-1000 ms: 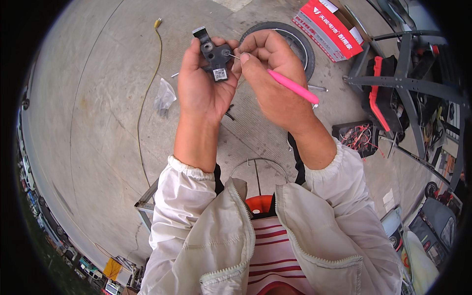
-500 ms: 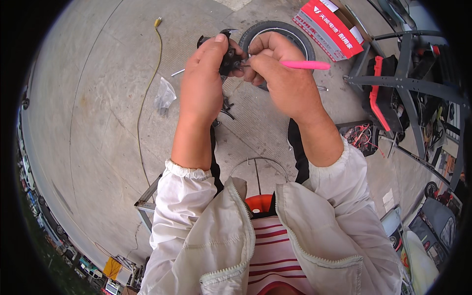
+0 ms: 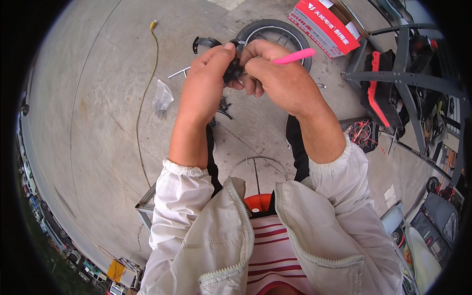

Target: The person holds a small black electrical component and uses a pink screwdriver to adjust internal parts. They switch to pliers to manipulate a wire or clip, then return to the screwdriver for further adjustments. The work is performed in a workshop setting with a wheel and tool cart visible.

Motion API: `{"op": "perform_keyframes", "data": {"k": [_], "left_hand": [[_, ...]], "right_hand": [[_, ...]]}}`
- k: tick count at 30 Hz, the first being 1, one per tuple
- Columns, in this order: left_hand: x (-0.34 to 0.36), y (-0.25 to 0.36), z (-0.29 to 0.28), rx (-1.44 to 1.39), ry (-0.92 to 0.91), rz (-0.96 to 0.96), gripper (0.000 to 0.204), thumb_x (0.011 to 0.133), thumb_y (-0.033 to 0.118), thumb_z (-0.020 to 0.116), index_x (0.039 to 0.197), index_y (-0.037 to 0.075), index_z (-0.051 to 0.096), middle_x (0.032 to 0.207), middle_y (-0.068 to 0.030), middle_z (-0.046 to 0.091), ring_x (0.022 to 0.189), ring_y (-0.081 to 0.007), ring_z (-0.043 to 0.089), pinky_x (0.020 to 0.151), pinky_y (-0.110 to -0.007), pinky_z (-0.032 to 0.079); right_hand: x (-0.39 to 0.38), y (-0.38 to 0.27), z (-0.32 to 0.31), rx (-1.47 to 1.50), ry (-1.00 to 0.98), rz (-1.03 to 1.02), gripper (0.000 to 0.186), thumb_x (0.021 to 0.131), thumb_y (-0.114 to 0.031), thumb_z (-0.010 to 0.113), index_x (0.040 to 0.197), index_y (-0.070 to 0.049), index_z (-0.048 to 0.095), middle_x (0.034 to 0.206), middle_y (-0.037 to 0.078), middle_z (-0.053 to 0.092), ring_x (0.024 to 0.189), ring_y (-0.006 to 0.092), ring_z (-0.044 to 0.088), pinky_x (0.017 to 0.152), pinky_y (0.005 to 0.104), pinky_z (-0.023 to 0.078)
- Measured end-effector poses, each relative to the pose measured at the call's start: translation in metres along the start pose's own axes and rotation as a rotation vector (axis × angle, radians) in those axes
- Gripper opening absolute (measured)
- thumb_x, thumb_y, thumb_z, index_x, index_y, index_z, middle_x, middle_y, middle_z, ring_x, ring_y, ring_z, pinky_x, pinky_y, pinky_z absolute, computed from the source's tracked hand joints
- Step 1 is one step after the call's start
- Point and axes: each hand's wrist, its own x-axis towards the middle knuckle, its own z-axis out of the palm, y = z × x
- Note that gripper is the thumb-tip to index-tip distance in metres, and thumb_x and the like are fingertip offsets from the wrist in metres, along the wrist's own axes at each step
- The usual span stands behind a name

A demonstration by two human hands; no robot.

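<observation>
Two off-white fabric sleeves with gathered cuffs [image 3: 182,196] lie nearest, leading out to a pair of bare hands held close together above the concrete floor [image 3: 105,115]. The left hand [image 3: 206,78] is closed around a small black moulded part [image 3: 231,73], its thumb on top; the fingers hide much of the outline, so I cannot tell its full shape. A curved black band [image 3: 209,42] sticks out beyond the left knuckles and seems to belong to it. The right hand [image 3: 282,83] pinches a slim pink-handled tool [image 3: 295,56], fingers drawn in tight. The part sits between the hands, to the left of the right-hand grip and nearly touching its fingertips. The handle's long axis slants away up and to the right; its working end is hidden, so contact with the part cannot be judged.

On the floor beyond lie dark curved pieces [image 3: 224,112], a crumpled clear plastic bag [image 3: 162,97], a yellow cord [image 3: 139,110] and a T-shaped silvery rod [image 3: 178,73]. Farther off are a black-tyred wheel [image 3: 260,23] and a red-and-white cardboard box [image 3: 327,24].
</observation>
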Motion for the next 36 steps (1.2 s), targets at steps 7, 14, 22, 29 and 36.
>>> {"op": "perform_keyframes", "data": {"k": [7, 14, 22, 29, 36], "left_hand": [[-0.002, 0.001, -0.001, 0.096, -0.037, -0.029, 0.034, 0.097, 0.031, 0.052, 0.089, 0.0, 0.065, 0.075, -0.0054, 0.065, 0.065, -0.0132, 0.059, 0.06, -0.027, 0.046], [-0.002, 0.002, 0.004, -0.071, -0.015, -0.074, 0.037, 0.101, 0.028, 0.044, 0.092, -0.003, 0.062, 0.08, -0.0127, 0.066, 0.063, -0.0208, 0.065, 0.06, -0.03, 0.052], [-0.003, 0.0, 0.005, -0.06, -0.006, -0.088, 0.038, 0.101, 0.028, 0.043, 0.093, -0.003, 0.062, 0.08, -0.0118, 0.066, 0.064, -0.0202, 0.065, 0.061, -0.031, 0.052], [-0.005, -0.001, 0.0, -0.214, 0.004, -0.113, 0.035, 0.101, 0.029, 0.045, 0.095, 0.0, 0.063, 0.082, -0.009, 0.067, 0.067, -0.0185, 0.065, 0.061, -0.031, 0.053], [0.001, -0.005, 0.002, -0.366, 0.206, -0.16, 0.034, 0.101, 0.031, 0.042, 0.091, 0.002, 0.058, 0.081, -0.0095, 0.064, 0.07, -0.021, 0.063, 0.06, -0.034, 0.05]], "right_hand": [[-0.001, 0.003, -0.004, -0.031, -0.038, 0.042, 0.014, 0.084, -0.012, 0.048, 0.086, -0.001, 0.056, 0.069, 0.005, 0.06, 0.059, 0.0106, 0.055, 0.055, 0.0256, 0.045], [0.002, 0.002, -0.004, -0.047, -0.032, 0.034, 0.017, 0.083, -0.012, 0.051, 0.087, 0.003, 0.057, 0.066, 0.009, 0.062, 0.061, 0.0148, 0.06, 0.057, 0.0294, 0.047], [0.006, 0.004, -0.005, -0.059, -0.078, 0.067, 0.015, 0.085, -0.011, 0.048, 0.089, 0.001, 0.056, 0.066, 0.005, 0.058, 0.058, 0.0106, 0.054, 0.053, 0.0257, 0.043], [0.006, 0.006, 0.002, -0.011, -0.048, 0.005, 0.015, 0.085, -0.011, 0.049, 0.088, 0.002, 0.056, 0.063, 0.006, 0.058, 0.057, 0.0122, 0.055, 0.054, 0.0278, 0.043], [0.007, 0.011, 0.008, -0.01, 0.017, -0.085, 0.015, 0.084, -0.009, 0.052, 0.09, 0.004, 0.057, 0.07, 0.011, 0.063, 0.059, 0.0169, 0.062, 0.057, 0.0323, 0.05]]}}
